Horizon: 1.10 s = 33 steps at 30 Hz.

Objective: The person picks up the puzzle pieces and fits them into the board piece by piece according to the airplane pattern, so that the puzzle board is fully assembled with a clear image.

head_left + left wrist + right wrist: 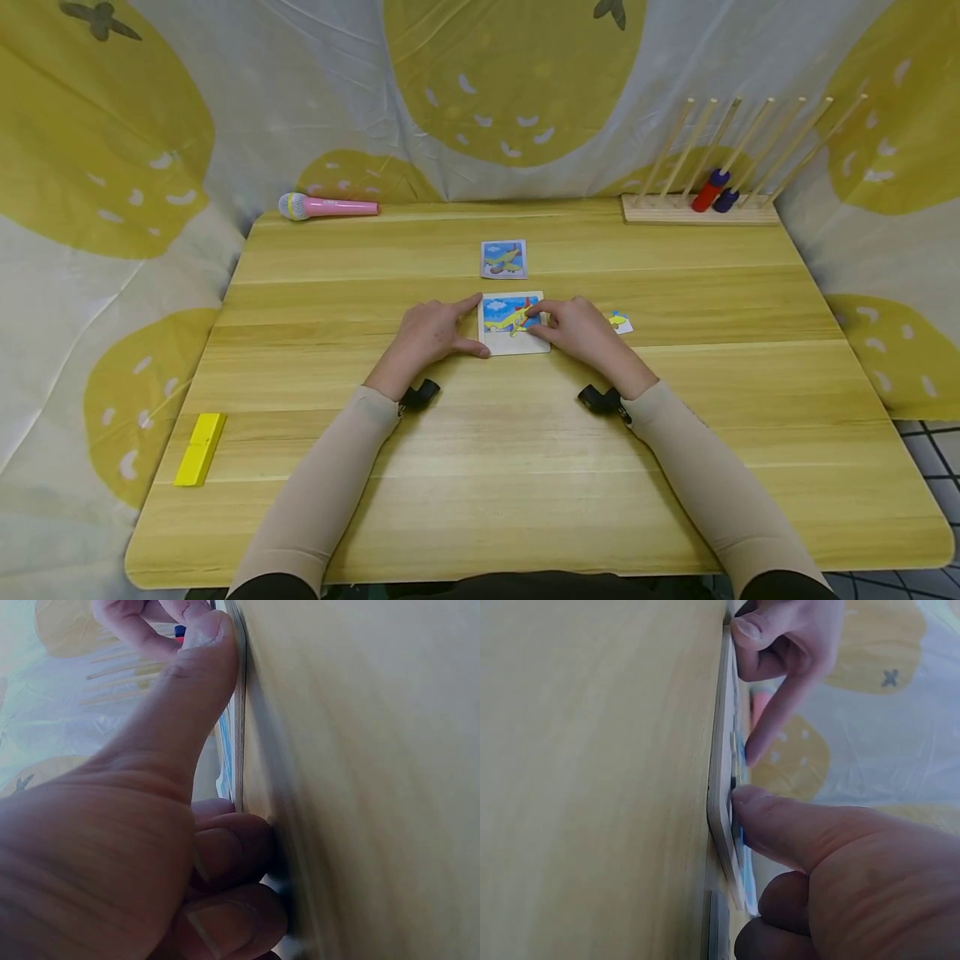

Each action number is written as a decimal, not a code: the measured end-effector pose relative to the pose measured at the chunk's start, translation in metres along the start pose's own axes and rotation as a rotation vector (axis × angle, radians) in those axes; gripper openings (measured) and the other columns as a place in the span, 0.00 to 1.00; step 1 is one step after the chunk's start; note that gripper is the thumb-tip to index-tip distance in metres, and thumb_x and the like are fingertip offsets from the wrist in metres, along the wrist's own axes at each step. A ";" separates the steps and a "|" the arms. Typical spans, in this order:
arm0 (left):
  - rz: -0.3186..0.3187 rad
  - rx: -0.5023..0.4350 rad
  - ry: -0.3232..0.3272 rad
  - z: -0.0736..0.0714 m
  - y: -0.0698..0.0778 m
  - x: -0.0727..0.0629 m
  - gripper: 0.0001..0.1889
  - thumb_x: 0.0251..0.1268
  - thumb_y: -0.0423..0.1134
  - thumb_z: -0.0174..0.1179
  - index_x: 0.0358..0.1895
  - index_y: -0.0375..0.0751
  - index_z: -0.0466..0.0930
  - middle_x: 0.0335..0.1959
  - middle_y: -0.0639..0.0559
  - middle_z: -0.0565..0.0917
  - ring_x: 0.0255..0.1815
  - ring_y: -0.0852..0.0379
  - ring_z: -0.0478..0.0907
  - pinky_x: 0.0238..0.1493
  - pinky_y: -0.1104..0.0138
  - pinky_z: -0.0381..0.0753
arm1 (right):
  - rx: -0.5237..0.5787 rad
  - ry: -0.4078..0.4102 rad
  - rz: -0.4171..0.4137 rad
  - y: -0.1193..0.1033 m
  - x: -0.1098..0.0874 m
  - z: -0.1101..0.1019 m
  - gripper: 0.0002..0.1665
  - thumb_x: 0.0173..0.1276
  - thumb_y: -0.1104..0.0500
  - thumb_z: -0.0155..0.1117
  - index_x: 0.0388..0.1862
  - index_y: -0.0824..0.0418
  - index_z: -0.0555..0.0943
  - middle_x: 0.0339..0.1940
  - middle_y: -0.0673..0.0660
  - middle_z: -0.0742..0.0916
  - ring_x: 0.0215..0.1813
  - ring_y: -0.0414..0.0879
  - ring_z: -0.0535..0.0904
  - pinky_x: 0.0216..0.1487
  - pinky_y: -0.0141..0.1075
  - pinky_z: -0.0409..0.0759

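A small square puzzle board (pixel 513 344) with a yellow airplane picture lies in front of me. My left hand (pixel 433 328) holds its left side, with the thumb at the near corner and the index finger at the far corner. Over the right part of the picture, my right hand (pixel 579 330) pinches a puzzle piece (pixel 737 817) between thumb and index finger, low against the board. The fingers partly hide this piece. Another puzzle piece (pixel 621 322) lies on the table just right of that hand. Beyond the board lies a picture card (pixel 504 260) with a similar airplane.
A pink toy microphone (pixel 330 207) lies at the table's back left. A wooden peg stand (pixel 701 214) with red and dark blue beads stands at the back right. A yellow block (pixel 200 450) is near the left edge of the wooden table (pixel 517 475).
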<state>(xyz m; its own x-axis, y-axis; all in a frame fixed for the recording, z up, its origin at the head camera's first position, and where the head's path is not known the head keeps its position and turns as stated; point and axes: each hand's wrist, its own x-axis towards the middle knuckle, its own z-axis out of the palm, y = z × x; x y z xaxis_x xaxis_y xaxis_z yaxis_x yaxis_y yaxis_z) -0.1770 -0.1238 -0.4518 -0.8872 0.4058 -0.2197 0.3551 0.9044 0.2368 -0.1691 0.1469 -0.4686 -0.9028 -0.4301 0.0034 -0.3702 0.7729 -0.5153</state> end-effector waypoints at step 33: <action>-0.010 0.001 0.002 0.000 0.001 0.000 0.57 0.49 0.78 0.70 0.84 0.60 0.64 0.18 0.54 0.66 0.22 0.56 0.57 0.25 0.63 0.58 | 0.019 0.037 0.070 -0.007 0.001 0.002 0.12 0.77 0.48 0.69 0.52 0.50 0.91 0.13 0.48 0.74 0.17 0.41 0.62 0.26 0.35 0.61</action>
<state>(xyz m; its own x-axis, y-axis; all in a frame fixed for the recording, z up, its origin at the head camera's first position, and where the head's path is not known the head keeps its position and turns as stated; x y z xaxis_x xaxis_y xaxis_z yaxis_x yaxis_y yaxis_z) -0.1768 -0.1234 -0.4516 -0.8909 0.3970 -0.2205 0.3468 0.9083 0.2341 -0.1667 0.1400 -0.4664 -0.9337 -0.3581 -0.0018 -0.3025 0.7913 -0.5314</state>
